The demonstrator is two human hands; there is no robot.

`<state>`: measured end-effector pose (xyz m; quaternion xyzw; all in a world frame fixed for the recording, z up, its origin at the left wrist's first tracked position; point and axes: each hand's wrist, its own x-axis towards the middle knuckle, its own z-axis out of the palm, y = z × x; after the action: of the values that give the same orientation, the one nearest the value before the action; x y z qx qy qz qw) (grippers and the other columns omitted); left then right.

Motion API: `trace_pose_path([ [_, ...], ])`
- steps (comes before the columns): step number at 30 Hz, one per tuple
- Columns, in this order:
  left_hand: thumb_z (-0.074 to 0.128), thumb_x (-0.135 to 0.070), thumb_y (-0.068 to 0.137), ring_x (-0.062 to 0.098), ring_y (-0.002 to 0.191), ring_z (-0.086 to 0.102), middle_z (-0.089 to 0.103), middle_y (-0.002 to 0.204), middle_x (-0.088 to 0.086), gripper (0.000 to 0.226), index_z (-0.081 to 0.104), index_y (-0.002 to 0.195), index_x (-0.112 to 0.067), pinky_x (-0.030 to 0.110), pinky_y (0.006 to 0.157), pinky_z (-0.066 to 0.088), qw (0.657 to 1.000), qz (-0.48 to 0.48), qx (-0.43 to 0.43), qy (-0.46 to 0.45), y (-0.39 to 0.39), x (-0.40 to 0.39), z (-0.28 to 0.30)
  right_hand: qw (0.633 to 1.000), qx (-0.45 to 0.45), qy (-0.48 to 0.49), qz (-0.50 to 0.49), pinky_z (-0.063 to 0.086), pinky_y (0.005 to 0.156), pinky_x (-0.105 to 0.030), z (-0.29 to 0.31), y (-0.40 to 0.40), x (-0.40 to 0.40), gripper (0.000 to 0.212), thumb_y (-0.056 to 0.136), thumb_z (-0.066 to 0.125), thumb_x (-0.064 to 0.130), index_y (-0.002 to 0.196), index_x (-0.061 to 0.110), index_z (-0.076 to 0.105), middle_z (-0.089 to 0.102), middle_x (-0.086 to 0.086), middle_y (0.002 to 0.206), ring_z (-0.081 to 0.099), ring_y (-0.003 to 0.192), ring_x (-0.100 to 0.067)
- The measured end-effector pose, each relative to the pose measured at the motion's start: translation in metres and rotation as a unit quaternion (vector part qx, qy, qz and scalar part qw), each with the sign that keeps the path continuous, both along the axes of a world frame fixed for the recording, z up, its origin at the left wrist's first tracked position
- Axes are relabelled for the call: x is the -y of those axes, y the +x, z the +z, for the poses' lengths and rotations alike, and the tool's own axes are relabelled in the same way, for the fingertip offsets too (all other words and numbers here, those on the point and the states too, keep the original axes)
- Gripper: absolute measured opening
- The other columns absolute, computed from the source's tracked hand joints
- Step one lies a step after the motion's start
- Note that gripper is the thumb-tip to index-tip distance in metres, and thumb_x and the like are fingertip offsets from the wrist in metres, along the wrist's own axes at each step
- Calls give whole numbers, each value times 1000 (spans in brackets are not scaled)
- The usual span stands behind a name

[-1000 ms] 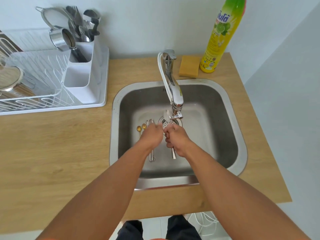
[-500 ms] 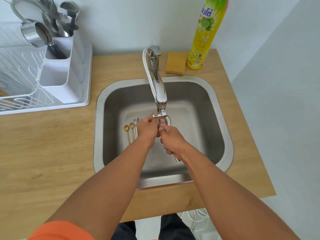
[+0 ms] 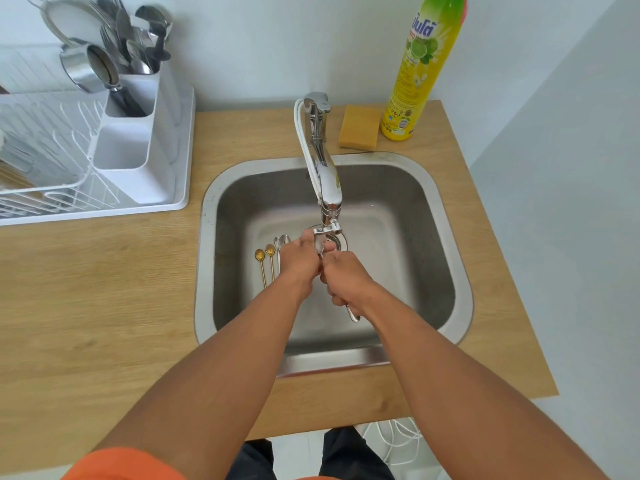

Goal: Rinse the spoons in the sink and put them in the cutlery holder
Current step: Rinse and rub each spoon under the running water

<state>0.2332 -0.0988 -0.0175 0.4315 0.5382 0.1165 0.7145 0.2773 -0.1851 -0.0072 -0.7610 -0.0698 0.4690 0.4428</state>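
Both hands meet under the tap spout (image 3: 328, 216) in the steel sink (image 3: 446, 237). My right hand (image 3: 346, 277) grips a silver spoon (image 3: 353, 313); its handle end sticks out below the fist. My left hand (image 3: 298, 259) holds the same spoon's upper part by the spout, the bowl mostly hidden by fingers. Two small gold spoons (image 3: 265, 263) and silver spoons (image 3: 282, 242) lie on the sink floor at the left. The white cutlery holder (image 3: 138, 140), with several utensils in its back section, stands on the drying rack at the left.
A white wire dish rack (image 3: 52, 161) on a white tray fills the left countertop. A yellow sponge (image 3: 359, 131) and a tall yellow-green dish soap bottle (image 3: 419, 74) stand behind the sink. The wooden counter (image 3: 86, 306) ends close to the sink's right side.
The view has shifted a little. Both hands stay together under the spout on the same spoon, moved slightly up toward the tap.
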Motion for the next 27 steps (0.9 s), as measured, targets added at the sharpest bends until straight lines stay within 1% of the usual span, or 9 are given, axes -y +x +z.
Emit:
trace_pose_path([
  [3, 43, -2, 104, 17, 72, 75, 82, 90, 10, 32, 74, 104, -4, 24, 52, 56, 997, -24, 48, -55, -7, -2, 3, 999, -25, 18, -32, 23, 40, -20, 4, 1, 1, 25, 90, 37, 16, 74, 18, 57, 42, 1, 57, 29, 39, -10],
  [5, 49, 1, 103, 17, 76, 78, 81, 95, 13, 25, 74, 105, -2, 24, 55, 57, 996, -20, 55, -61, -10, -4, 3, 995, -77, 39, -42, 21, 38, -19, 6, -2, 4, 19, 86, 43, 11, 74, 17, 56, 40, 2, 57, 27, 38, -7],
  [8, 64, -13, 101, 16, 72, 79, 82, 90, 10, 12, 74, 98, -8, 26, 57, 59, 1000, -13, 20, -13, -11, -3, -3, 991, -120, 57, -31, 21, 37, -18, 6, -8, 11, 25, 101, 38, 11, 86, 18, 57, 43, 6, 56, 27, 41, -6],
  [11, 69, -35, 99, 14, 66, 77, 82, 80, 1, 22, 73, 88, -17, 28, 58, 58, 999, -3, -24, 35, -11, -1, -6, 988, -140, 71, -6, 20, 37, -19, 7, -12, 15, 25, 109, 34, 19, 96, 23, 55, 43, 5, 60, 26, 44, -6],
  [15, 58, -48, 102, 16, 59, 74, 81, 76, -4, 36, 72, 85, -19, 28, 51, 53, 996, -24, -69, 50, -13, 2, 1, 990, -121, 68, 0, 21, 38, -20, 7, -15, 16, 27, 111, 35, 21, 88, 18, 49, 47, 2, 61, 28, 43, -6],
  [19, 47, -28, 108, 28, 64, 62, 82, 82, 0, 29, 71, 100, -14, 28, 45, 42, 999, -41, -24, -15, -18, -1, 7, 994, -79, 79, -13, 22, 39, -21, 6, -17, 11, 28, 108, 36, 14, 87, 14, 54, 55, -5, 66, 32, 42, -7],
  [22, 57, -21, 102, 19, 50, 54, 73, 70, 5, 21, 77, 104, -15, 33, 55, 56, 993, -114, -6, -35, -27, 5, 7, 993, -60, 73, -76, 32, 38, -22, 6, -12, 9, 24, 107, 46, 16, 87, 15, 59, 57, -7, 68, 41, 45, -10],
  [24, 63, -24, 99, 17, 52, 60, 77, 77, 5, 18, 80, 102, -19, 32, 58, 60, 993, -102, 8, -50, -28, 8, 6, 992, -46, 63, -96, 43, 41, -24, 6, -9, 10, 22, 106, 53, 19, 86, 16, 63, 61, -9, 70, 48, 45, -10],
  [27, 69, -30, 99, 17, 54, 65, 78, 77, 4, 20, 78, 98, -12, 30, 55, 59, 998, -53, 1, -24, -21, 4, 7, 993, -40, 66, -89, 45, 43, -24, 7, -9, 14, 20, 104, 57, 18, 89, 17, 69, 65, -4, 68, 49, 45, -8],
])
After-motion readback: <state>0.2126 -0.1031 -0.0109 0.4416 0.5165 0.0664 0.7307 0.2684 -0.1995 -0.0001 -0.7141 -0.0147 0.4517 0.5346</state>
